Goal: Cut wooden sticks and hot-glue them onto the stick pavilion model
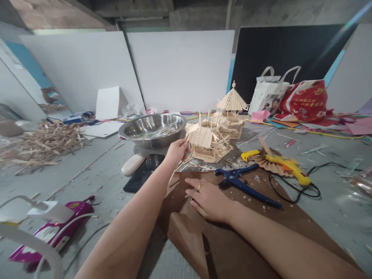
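Just to the right of the steel basin [152, 131], and a little nearer the person, stood an unfinished stick pavilion [200, 137], upright on its many-sided base. I could make out no clear long axis; its posts pointed straight up above the slatted roof. The left hand [176, 150] was plainly the nearer one, at the pavilion's left side, between it and the basin's near rim, so that the model lay immediately to the right of its fingertips. Those fingers were drawn almost together at the roof's edge, though whether they pinched it or a loose stick I couldn't tell. The right hand [209, 199] lay nearer the person than the basin and off to its right, its fingers apart and slightly bent over a few slim sticks; I couldn't see whether it gripped them.

Under that hand spread a brown sheet [261, 228], with a blue-handled cutter [255, 193] and, farther right of the basin, a yellow glue gun [302, 176]. A dark tablet [145, 170] lay on the concrete floor [95, 178] on the basin's near side. Left of the basin sprawled a stick pile [52, 145]; beyond it leaned large white boards [180, 69].
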Demonstrator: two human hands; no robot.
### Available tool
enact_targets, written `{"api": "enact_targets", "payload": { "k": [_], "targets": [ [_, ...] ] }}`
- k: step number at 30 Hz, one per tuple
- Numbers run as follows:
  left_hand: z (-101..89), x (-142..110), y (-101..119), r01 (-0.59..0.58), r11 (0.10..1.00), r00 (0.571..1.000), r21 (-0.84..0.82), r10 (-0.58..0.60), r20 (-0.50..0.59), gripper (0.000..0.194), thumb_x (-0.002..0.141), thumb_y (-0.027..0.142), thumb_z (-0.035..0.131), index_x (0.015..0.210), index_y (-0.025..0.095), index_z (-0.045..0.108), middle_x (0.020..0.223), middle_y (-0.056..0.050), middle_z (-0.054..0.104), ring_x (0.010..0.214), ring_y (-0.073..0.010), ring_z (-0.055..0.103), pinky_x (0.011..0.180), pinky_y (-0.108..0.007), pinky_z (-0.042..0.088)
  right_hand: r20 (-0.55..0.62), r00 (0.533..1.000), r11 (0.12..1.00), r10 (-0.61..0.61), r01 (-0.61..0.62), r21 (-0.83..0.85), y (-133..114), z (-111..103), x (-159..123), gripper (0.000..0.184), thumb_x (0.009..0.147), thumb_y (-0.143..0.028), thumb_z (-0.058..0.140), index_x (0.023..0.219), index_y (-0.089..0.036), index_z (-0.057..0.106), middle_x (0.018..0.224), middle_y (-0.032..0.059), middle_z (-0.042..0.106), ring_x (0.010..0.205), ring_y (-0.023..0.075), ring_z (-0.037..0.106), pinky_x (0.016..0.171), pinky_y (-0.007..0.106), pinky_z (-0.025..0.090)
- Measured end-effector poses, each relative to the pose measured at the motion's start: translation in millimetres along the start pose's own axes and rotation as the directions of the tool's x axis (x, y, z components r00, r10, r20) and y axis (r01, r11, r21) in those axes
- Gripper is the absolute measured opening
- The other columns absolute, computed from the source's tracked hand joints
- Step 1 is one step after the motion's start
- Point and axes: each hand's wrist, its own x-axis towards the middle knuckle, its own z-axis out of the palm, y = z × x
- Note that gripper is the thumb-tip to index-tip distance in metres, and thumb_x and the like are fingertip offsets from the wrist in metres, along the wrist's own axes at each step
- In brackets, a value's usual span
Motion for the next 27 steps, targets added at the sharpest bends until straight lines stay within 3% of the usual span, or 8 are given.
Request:
{"api": "enact_targets", "payload": {
  "k": [5, 11, 27],
  "targets": [
    [0.9, 0.0, -0.5, -0.007, 1.0, 1.0, -0.026, 0.007, -0.007, 0.014, 0.076, 0.023, 0.043, 0.072, 0.014, 0.052, 0.045, 0.006, 0.046, 0.025, -0.0016, 0.029, 0.028, -0.016, 0.018, 0.006, 1.0, 1.0, 0.003, -0.003, 0.014, 0.2, -0.1, -0.8, 0.029, 0.078, -0.023, 0.039, 0.102, -0.011, 0.052, 0.124, 0.0142, 0.041, 0.11, 0.0221, 0.038, 0.087, 0.038, 0.034],
    [1.2, 0.0, -1.7, 0.016, 0.998, 1.0, -0.052, -0.016, 0.002, 0.015, 0.076, 0.025, 0.042, 0.073, 0.014, 0.052, 0.042, 0.006, 0.044, 0.025, -0.0019, 0.027, 0.028, -0.017, 0.015, 0.01, 1.0, 1.0, 0.009, -0.009, 0.005, 0.2, 1.5, -0.7, 0.03, 0.079, -0.023, 0.038, 0.103, -0.012, 0.052, 0.124, 0.0139, 0.041, 0.109, 0.0222, 0.039, 0.088, 0.039, 0.034],
    [2.9, 2.5, 2.6, 0.005, 1.0, 1.0, 0.03, -0.006, 0.006, 0.017, 0.076, 0.027, 0.04, 0.068, 0.015, 0.048, 0.043, 0.005, 0.047, 0.024, -0.0033, 0.031, 0.027, -0.017, 0.017, 0.001, 1.0, 1.0, 0.006, -0.006, 0.005, 1.0, -1.0, -1.5, 0.029, 0.078, -0.023, 0.039, 0.101, -0.012, 0.053, 0.123, 0.0134, 0.042, 0.108, 0.0222, 0.04, 0.087, 0.037, 0.035]
  ]
}}
